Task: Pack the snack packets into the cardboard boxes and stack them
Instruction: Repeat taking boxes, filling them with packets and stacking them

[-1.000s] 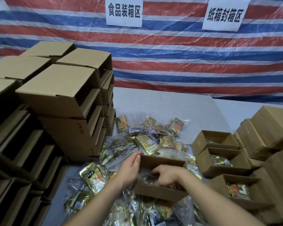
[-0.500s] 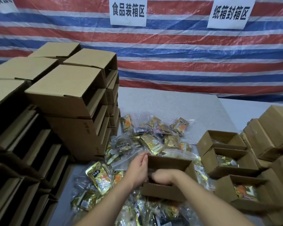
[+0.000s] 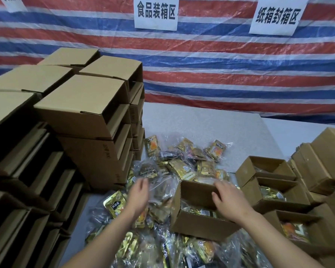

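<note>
A striped tarp [image 3: 220, 78] in red, white and blue hangs behind the table [image 3: 201, 128], with 2 full white signs [image 3: 156, 13] pinned to it and the corner of a 3rd at top left. The left side is filled by a tall stack [image 3: 81, 117] of closed cardboard boxes, several layers high and reaching the near edge. On the right stands a lower stack [image 3: 325, 161], and just beside it a row of 3 open boxes [image 3: 267, 171], at least 2 of them with packets visible inside. A loose heap of snack packets [image 3: 184, 165] in gold and clear wrap covers the middle of the table, from the foot of the left stack to the bottom edge.

In the middle of the heap lies an open box [image 3: 197, 223], already holding some packets. The right hand [image 3: 228, 200] lies across the box's far wall, fingers spread and nearly straight over the top edge, thumb on the inner face. The left hand [image 3: 139, 194] hovers left of that box over the heap, fingers loosely extended among the clear wrap of a packet [image 3: 161, 190]; I cannot tell whether it actually has hold of it. A gold packet with a dark label [image 3: 114, 204] lies just left of that wrist.
</note>
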Action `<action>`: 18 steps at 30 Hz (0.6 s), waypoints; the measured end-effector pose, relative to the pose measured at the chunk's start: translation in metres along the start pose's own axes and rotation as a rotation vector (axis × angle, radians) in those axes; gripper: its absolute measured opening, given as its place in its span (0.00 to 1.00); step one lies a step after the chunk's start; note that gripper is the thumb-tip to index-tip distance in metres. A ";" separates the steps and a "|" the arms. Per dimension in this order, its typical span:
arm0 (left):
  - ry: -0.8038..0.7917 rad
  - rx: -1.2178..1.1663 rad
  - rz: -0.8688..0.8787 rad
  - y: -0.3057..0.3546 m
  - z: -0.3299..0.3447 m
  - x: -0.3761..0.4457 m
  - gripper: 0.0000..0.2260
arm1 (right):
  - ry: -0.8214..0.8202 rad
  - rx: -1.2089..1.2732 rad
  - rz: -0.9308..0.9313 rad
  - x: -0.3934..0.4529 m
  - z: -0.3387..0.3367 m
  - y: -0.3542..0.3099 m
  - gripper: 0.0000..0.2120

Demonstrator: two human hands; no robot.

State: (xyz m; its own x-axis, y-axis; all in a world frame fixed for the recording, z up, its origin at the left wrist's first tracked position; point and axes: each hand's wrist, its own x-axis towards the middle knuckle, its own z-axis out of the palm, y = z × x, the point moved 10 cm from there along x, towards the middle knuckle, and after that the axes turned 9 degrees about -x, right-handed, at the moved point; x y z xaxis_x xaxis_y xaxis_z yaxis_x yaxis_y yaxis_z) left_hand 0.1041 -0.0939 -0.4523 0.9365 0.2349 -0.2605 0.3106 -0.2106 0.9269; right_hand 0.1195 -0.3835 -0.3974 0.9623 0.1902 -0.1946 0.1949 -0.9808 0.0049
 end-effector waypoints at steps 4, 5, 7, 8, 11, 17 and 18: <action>0.212 0.320 -0.304 -0.088 -0.090 0.026 0.16 | 0.028 0.049 0.009 -0.001 0.000 0.000 0.14; 0.216 0.388 -0.395 -0.109 -0.104 0.027 0.18 | 0.034 0.063 0.013 -0.001 -0.002 -0.002 0.15; 0.206 0.451 -0.522 -0.142 -0.118 0.027 0.23 | 0.048 0.074 0.033 -0.002 -0.004 -0.004 0.18; 0.198 0.452 -0.556 -0.153 -0.118 0.027 0.25 | 0.053 0.077 0.047 -0.002 -0.006 -0.005 0.20; 0.117 0.461 -0.615 -0.176 -0.098 0.035 0.38 | 0.061 0.103 0.089 -0.001 -0.006 -0.007 0.24; 0.127 0.545 -0.655 -0.184 -0.069 0.043 0.49 | 0.047 0.150 0.105 -0.002 0.000 -0.006 0.26; 0.141 0.544 -0.664 -0.185 -0.067 0.042 0.52 | 0.055 0.150 0.103 -0.002 0.000 -0.005 0.27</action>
State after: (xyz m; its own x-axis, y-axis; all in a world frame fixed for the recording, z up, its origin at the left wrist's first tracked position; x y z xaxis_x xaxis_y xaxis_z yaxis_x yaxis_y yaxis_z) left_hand 0.0751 0.0191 -0.6169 0.5161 0.5776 -0.6325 0.8540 -0.4041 0.3277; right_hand 0.1162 -0.3788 -0.3968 0.9855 0.0864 -0.1462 0.0682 -0.9899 -0.1246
